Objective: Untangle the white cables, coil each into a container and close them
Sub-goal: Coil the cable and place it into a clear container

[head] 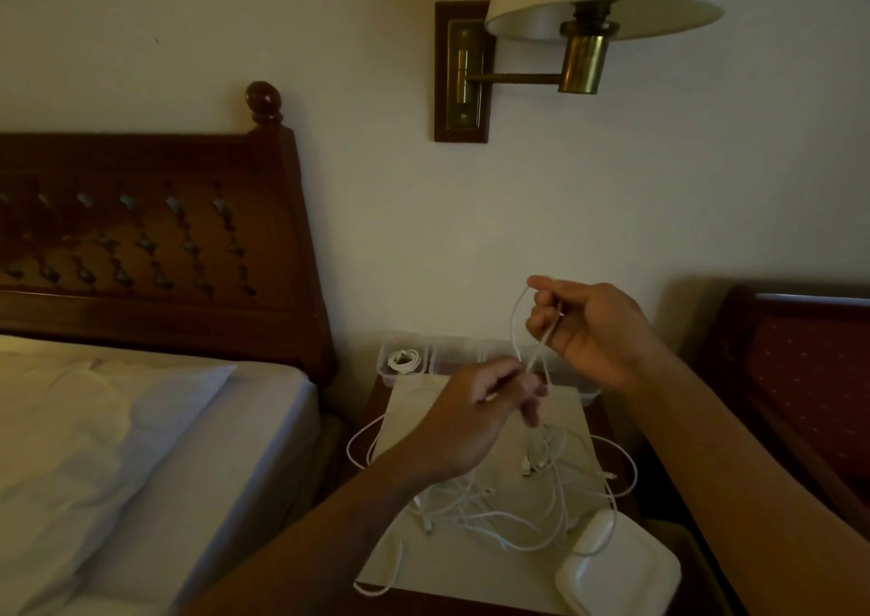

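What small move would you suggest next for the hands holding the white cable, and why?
Probably raise the right hand to draw the white cable up through the left hand, since its lower run leads into the tangle on the mat.

A dim bedroom — cream wall [188, 27], brass wall lamp [584, 50] above a nightstand [607, 422], carved wooden headboard [141, 239], white-sheeted bed [117, 451] — red upholstered chair [809, 361] at right.

Thin white cables [508, 502] lie in a loose tangle on the counter, loops spilling over its edges. One strand [518, 323] rises taut from the heap. Behind stands a row of clear plastic containers [454, 354]; the leftmost holds a coiled white cable [404, 360].
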